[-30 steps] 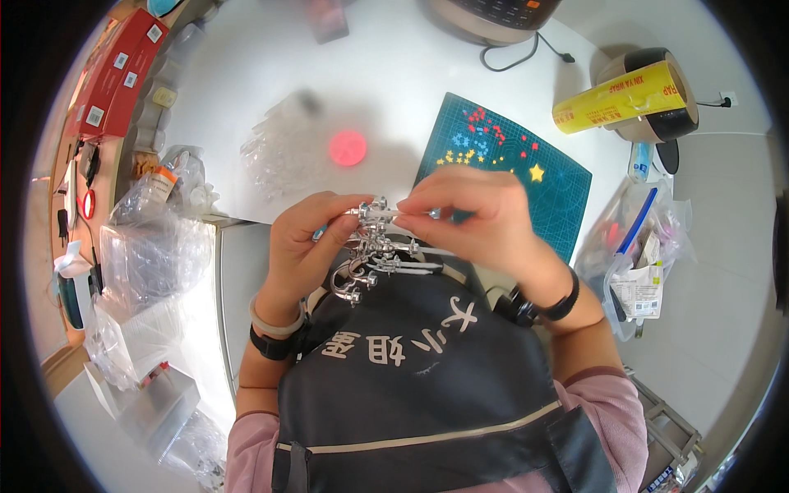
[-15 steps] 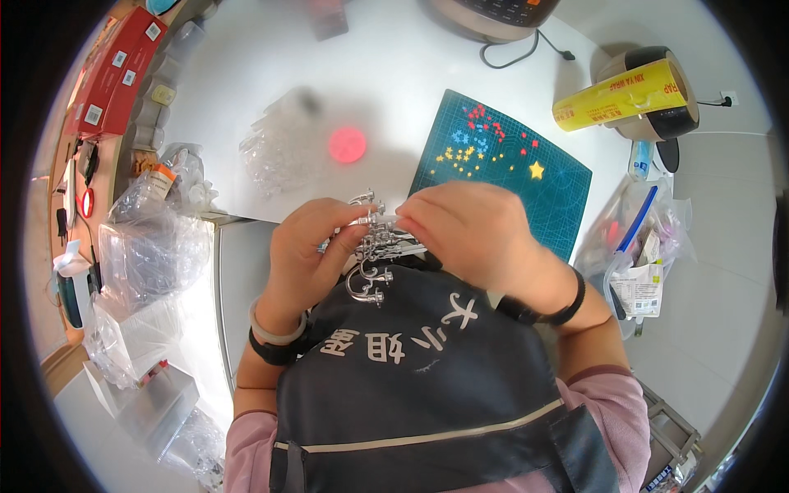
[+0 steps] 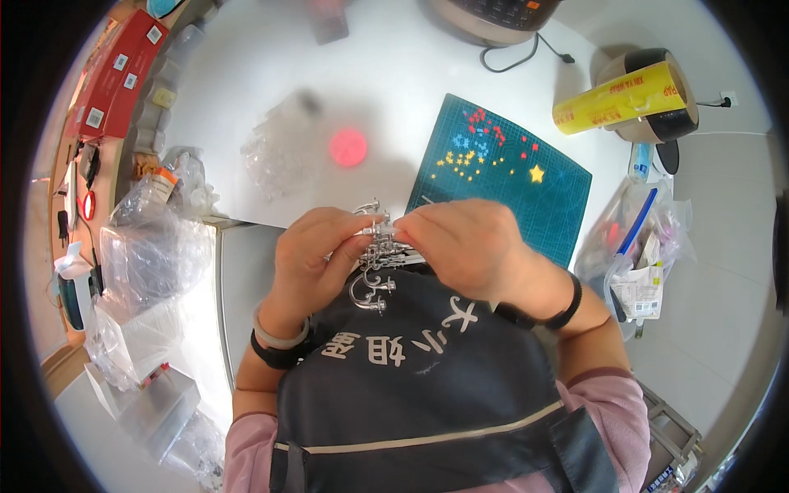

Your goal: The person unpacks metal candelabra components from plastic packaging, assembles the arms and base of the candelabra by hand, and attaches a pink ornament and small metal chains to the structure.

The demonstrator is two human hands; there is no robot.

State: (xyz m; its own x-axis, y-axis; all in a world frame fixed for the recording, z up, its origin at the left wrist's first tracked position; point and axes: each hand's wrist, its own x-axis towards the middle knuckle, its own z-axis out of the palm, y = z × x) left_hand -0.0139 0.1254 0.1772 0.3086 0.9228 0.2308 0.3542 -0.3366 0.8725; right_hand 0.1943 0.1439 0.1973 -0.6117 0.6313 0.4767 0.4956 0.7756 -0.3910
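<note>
A shiny silver candelabra-like ornament (image 3: 374, 289) with several curved arms is held over the front of my dark apron. My left hand (image 3: 316, 255) is closed on it, thumb and fingers pinching its left side. From the right, my right hand (image 3: 464, 246) meets the ornament with thumb and forefinger pressed together. A small pale bit shows between the fingertips of both hands, too small to name. The fingers hide much of the ornament's upper part. Behind my right hand is a green cutting mat (image 3: 546, 218) with small red, blue and yellow pieces, among them a larger yellow star (image 3: 537, 173).
A pink disc (image 3: 348, 148) and crumpled clear plastic (image 3: 275, 160) lie on the white table (image 3: 378, 74). At the back stands a dark appliance (image 3: 493, 20) with a cord. A yellow wrap box (image 3: 620, 97) is at right, above plastic bags (image 3: 641, 238). Red boxes (image 3: 115, 78) line the left.
Both hands and the silver ornament have come slightly lower, toward me. My right hand has tilted a little and stays pinched at the ornament. The things on the table have not moved.
</note>
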